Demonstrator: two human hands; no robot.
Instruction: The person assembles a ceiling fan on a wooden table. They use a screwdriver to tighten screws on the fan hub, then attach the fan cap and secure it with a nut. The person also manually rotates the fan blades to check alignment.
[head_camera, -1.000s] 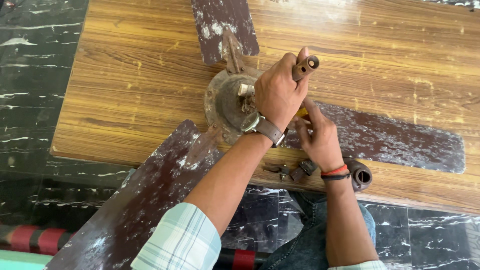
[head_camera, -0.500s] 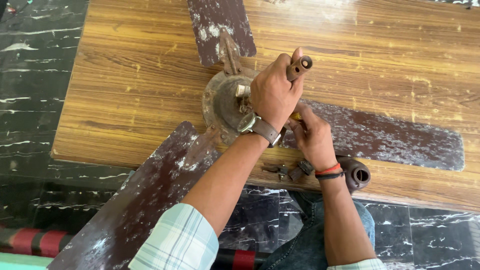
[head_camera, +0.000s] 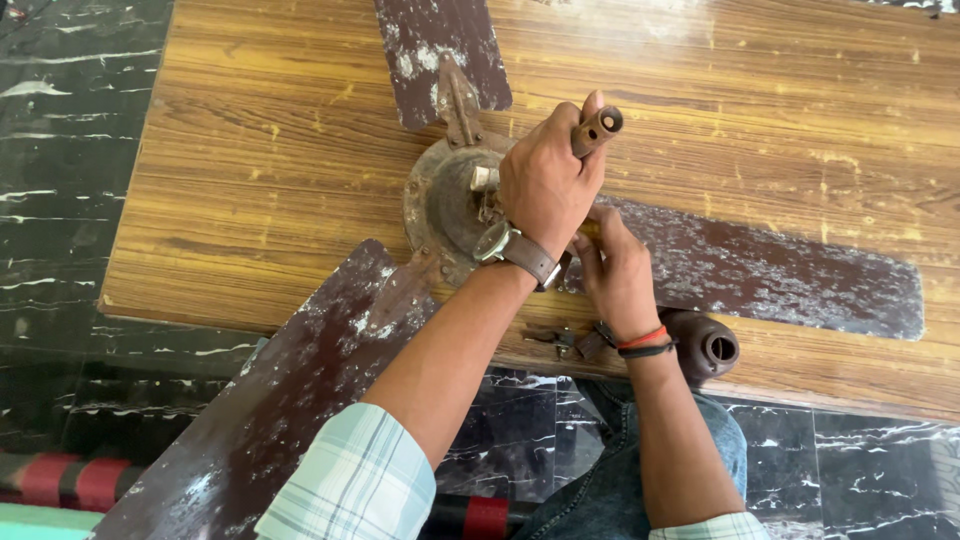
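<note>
An old brown ceiling fan lies on a wooden table (head_camera: 250, 180). Its round rusty motor hub (head_camera: 435, 200) sits mid-frame. My left hand (head_camera: 545, 185), with a wristwatch on it, is closed around the rusty down rod (head_camera: 598, 128), whose open end pokes out above my fingers. My right hand (head_camera: 620, 275), wearing red and black wrist bands, sits just below, fingers curled at the rod's base on a small yellow-handled tool (head_camera: 590, 229) that is mostly hidden.
Three worn fan blades spread out from the hub: one at the top (head_camera: 440, 50), one to the right (head_camera: 760, 265), one hanging over the near edge (head_camera: 280, 400). A brown canopy cup (head_camera: 710, 345) and small metal parts (head_camera: 560, 338) lie at the table's edge. Dark marble floor (head_camera: 60, 200) surrounds it.
Both hands keep their grips. My left hand and the rod have shifted very slightly, and my right hand stays pressed in at the rod's base.
</note>
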